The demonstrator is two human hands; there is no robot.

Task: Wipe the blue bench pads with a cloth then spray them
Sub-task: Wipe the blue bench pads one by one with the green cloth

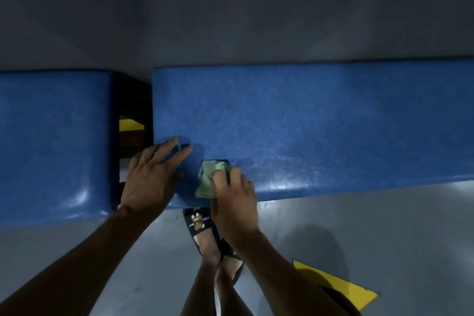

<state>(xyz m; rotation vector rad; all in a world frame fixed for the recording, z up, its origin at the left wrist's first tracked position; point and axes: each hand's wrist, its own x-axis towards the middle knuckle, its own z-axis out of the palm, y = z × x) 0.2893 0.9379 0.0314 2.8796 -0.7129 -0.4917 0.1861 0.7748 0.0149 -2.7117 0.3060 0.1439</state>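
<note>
Our right hand (234, 202) bunches the green cloth (209, 179) in a closed grip on the long blue pad (320, 120), which runs left to right; our left hand (151, 174) rests spread flat beside it.

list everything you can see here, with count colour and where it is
bench pads: 2, blue; long pad across centre and right, shorter pad at left, a gap between them
cloth: 1, pale green, bunched on the long pad's near edge
bench frame: 1, black, seen in the gap
yellow part: 1, inside the gap
floor: grey, beyond and in front of the pads
yellow marking: 1, on the floor at lower right
sandal: 1 clearly seen, dark with a print, on a foot below the long pad
left hand: flat on the long pad's left corner
right hand: gripping the cloth
</note>
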